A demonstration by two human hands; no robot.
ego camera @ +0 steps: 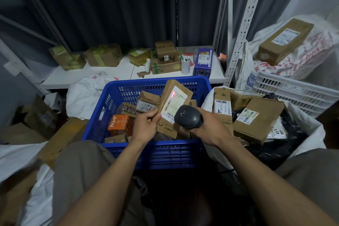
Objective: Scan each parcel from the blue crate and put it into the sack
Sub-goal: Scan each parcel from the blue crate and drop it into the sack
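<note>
My left hand (146,126) grips a long brown cardboard parcel (174,102) by its lower left edge, holding it tilted over the blue crate (157,154). Its white label faces me and a red scanner light falls on the label's top. My right hand (205,124) holds a black barcode scanner (188,116) aimed at that label. Several more parcels lie in the crate, among them an orange box (119,124). To the right, the white sack (311,130) stands open with several brown boxes (256,119) and black bags inside.
A white shelf (119,73) behind the crate carries taped boxes, a purple box (202,61) and a white cup (185,66). A white plastic crate (293,90) and a filled sack with a long box on top stand at the right. Cardboard lies on the floor at left.
</note>
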